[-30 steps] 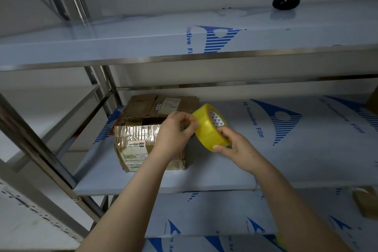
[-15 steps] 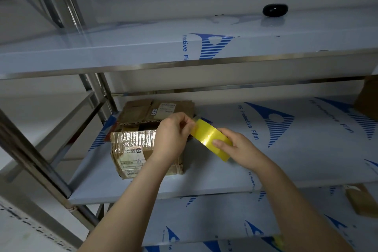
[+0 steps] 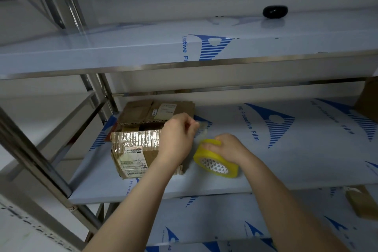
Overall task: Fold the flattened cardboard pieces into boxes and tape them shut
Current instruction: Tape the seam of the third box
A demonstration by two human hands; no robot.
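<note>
— So, where is the box sitting?
— On the middle shelf (image 3: 286, 165), steel under white film printed in blue. The brown cardboard box (image 3: 139, 149), shiny clear tape across its top and a white shipping label on its near face, stands toward the shelf's left end, closer to the front edge than the back.
— And the unfolded stock?
— A stack of flattened cardboard pieces (image 3: 155, 112) lies right behind the box, toward the back left corner.
— What are the hands doing?
— The left hand (image 3: 178, 137) is at the box's top right corner, its grip clenched in a pinch on the free end of a translucent tape strip (image 3: 202, 129). The strip is blurred, so I cannot tell whether it touches the box.
— The right?
— The right hand (image 3: 229, 145) sits over the yellow roll (image 3: 216, 161) of packing tape, fingers curled over its rim, grasping it. The roll is tilted, its printed core facing the camera, just right of the box near the front edge. I cannot tell whether it rests on the shelf.
— Anything else about?
— A glossy black oval object (image 3: 275, 12) toward the right end of the upper shelf (image 3: 102, 51), a brown cardboard slab (image 3: 369, 98) at the middle shelf's right edge, and another cardboard piece (image 3: 363, 203) on the lower shelf (image 3: 214, 217), at the right.
</note>
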